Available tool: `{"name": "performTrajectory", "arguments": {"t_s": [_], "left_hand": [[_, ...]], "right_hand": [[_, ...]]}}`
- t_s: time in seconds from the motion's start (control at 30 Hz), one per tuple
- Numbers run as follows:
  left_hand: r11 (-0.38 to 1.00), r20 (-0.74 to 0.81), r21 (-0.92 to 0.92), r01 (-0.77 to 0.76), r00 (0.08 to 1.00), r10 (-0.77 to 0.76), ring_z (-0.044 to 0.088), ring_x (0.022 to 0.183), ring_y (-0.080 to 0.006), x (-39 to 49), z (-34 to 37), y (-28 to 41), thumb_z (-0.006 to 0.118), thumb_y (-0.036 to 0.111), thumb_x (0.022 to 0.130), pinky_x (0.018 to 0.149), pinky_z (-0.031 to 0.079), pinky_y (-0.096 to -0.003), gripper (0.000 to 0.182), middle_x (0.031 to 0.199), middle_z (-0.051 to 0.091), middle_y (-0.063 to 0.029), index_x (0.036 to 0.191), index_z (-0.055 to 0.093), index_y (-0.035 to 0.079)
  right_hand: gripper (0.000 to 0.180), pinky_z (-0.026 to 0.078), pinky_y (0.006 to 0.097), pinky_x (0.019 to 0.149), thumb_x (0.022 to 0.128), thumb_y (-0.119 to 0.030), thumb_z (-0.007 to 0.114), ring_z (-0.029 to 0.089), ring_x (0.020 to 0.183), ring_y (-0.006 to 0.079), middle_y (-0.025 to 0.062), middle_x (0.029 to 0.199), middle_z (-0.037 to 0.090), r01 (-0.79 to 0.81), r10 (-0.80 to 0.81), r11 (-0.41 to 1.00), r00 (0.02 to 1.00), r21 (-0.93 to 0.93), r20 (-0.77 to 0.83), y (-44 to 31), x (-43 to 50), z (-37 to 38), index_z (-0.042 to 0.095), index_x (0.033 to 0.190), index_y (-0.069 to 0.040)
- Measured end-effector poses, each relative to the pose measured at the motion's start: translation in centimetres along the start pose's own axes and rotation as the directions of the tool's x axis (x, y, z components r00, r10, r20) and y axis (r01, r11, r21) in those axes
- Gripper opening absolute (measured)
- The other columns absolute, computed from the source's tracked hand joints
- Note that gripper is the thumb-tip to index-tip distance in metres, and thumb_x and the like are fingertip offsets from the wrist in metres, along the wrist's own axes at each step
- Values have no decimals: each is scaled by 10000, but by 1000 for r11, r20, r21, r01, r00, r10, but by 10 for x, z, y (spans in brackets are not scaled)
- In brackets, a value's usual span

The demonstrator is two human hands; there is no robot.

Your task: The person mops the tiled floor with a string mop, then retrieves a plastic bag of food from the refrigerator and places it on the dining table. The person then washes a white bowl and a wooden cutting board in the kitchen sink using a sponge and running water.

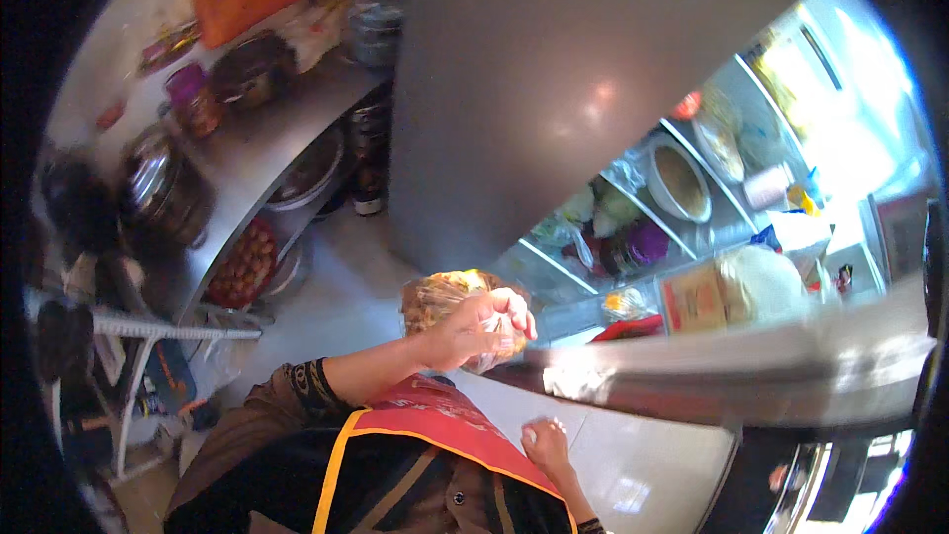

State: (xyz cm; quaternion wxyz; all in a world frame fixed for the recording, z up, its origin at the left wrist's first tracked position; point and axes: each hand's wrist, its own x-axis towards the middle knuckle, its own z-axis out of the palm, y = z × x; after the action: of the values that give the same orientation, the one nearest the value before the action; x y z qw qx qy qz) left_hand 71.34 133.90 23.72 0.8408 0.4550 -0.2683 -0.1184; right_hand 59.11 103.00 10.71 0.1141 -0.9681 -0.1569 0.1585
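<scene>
My left hand [482,334] grips the gathered top of a clear plastic bag [437,297] filled with brown and yellow pieces, perhaps food. My fingers hide part of the bag. In front of my apron [437,404], my right hand [546,449] hangs low with its fingers curled, and nothing shows in it. Ahead on the right, an open refrigerator [712,237] is lit inside. Its shelves hold a white bowl [678,176] of brownish contents, a purple-topped container [645,241] and several bagged items. The large grey door [563,89] stands open between the refrigerator and the counter.
A counter [237,141] on the left carries pots and a purple-lidded jar [193,93]. Below sits a red basket [245,263] of round brownish items, near a white metal rack [141,378]. A dark, shiny edge [712,386] crosses the right side, blurred.
</scene>
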Motion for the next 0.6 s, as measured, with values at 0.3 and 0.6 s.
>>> {"name": "performTrajectory", "arguments": {"t_s": [0.3,0.6], "left_hand": [[979,120,-75,189,976,-180,442,1156,-224,106,2,-44,608,145,795,984,364,-400,291,1183,488,-139,1040,464,80],[994,154,113,6,988,-23,416,1183,-218,211,41,-89,618,190,778,1045,234,-397,304,1205,500,-119,1031,466,116]], "right_hand": [[303,453,316,867,915,-180,486,520,1030,204,81,1113,531,371,884,-73,455,926,-113,160,-123,91,496,1182,-38],[467,416,354,914,906,-327,491,465,1136,209,85,1288,402,169,903,-309,361,936,233,193,-95,131,373,1310,-126]]}}
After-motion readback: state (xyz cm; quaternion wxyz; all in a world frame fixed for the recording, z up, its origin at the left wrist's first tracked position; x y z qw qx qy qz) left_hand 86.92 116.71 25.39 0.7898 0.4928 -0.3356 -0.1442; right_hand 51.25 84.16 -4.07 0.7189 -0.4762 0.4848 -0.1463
